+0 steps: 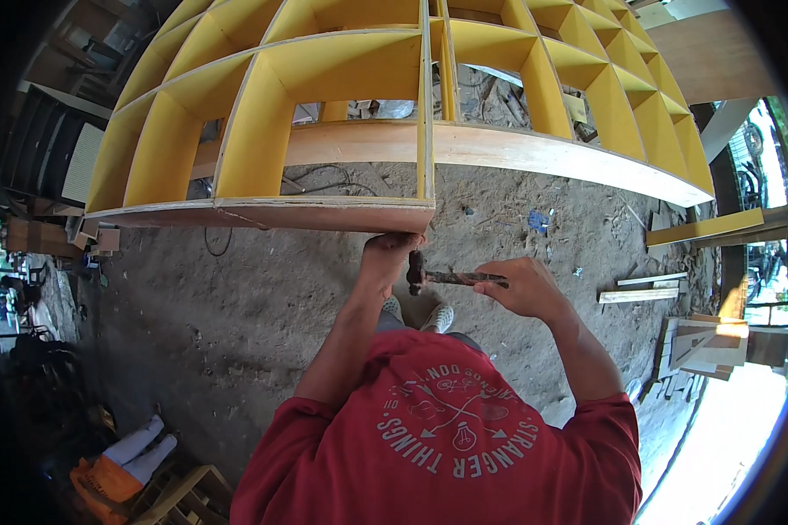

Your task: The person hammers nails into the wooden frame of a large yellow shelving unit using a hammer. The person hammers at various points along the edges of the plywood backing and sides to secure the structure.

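Note:
My right hand (517,284) is closed round the handle of a hammer (451,276), held level with its dark head just below the corner of a large yellow wooden grid shelving unit (263,74). My left hand (385,262) is closed at that corner, against the unit's plywood outer board (324,213); what its fingertips hold is too small or hidden to make out. The hammer head is close beside the left hand's fingers. My feet (438,318) show beneath my hands on the dirty floor.
Loose planks (639,295) and stacked boards (700,346) lie at the right. Cables (324,179) run on the floor under the unit. An orange item with pale lengths (109,477) and a wooden frame (193,494) sit at the lower left. Dark panels (57,149) stand at the left.

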Motion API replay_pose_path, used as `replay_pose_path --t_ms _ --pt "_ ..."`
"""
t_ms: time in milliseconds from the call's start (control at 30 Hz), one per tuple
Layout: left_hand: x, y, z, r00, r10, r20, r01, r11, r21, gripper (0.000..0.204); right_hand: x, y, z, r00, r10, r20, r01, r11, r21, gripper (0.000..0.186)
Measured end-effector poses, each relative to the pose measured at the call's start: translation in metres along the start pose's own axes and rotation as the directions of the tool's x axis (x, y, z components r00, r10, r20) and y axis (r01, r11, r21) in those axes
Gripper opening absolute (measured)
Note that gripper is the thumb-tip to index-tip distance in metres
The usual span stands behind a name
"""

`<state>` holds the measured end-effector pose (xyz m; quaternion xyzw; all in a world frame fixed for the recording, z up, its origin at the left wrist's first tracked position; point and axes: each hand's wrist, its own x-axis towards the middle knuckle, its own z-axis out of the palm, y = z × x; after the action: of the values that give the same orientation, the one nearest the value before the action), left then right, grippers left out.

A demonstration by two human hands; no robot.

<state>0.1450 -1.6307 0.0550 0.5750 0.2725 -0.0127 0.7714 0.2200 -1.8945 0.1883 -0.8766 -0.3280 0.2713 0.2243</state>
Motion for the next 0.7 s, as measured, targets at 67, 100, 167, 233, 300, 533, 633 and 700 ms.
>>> replay_pose_path --t_ms 67,100,167,233,300,533,633,700 --pt "-0.005 0.012 0.004 1.000 -0.014 -0.007 0.014 1.000 0.018 0.019 0.001 0.005 0.002 0.998 -0.051 0.041 0.051 0.999 0.002 0.040" --pt "-0.005 0.015 0.005 1.000 -0.029 -0.011 0.029 0.999 0.036 0.020 0.000 0.006 0.001 0.998 -0.050 0.038 0.050 0.999 0.002 0.040" --pt "-0.008 0.018 0.006 0.997 -0.069 -0.026 0.070 0.997 0.046 0.021 -0.002 0.007 -0.002 0.989 -0.066 0.131 0.064 0.998 0.020 0.040" --pt "-0.010 0.022 0.007 0.995 -0.094 -0.033 0.095 0.995 0.041 0.022 0.000 0.002 0.003 0.998 0.001 0.066 -0.003 1.000 0.022 0.040" --pt "-0.015 0.029 0.007 0.993 -0.117 -0.018 0.117 0.993 0.024 0.022 -0.001 0.005 0.006 0.997 0.072 0.001 -0.072 0.997 0.030 0.040" --pt "-0.010 0.012 -0.018 0.983 -0.161 -0.092 0.160 0.987 -0.015 0.027 0.000 0.007 0.002 0.993 -0.005 0.121 0.001 0.999 0.033 0.043" --pt "-0.001 -0.010 -0.023 0.999 -0.031 0.038 0.040 0.959 -0.279 0.031 -0.004 0.013 0.009 0.999 0.001 0.041 -0.004 0.997 0.076 0.042" --pt "0.006 -0.023 -0.023 0.992 0.077 0.105 -0.033 0.930 -0.366 0.022 -0.004 0.013 0.007 0.995 -0.050 0.089 0.042 0.995 0.091 0.042"
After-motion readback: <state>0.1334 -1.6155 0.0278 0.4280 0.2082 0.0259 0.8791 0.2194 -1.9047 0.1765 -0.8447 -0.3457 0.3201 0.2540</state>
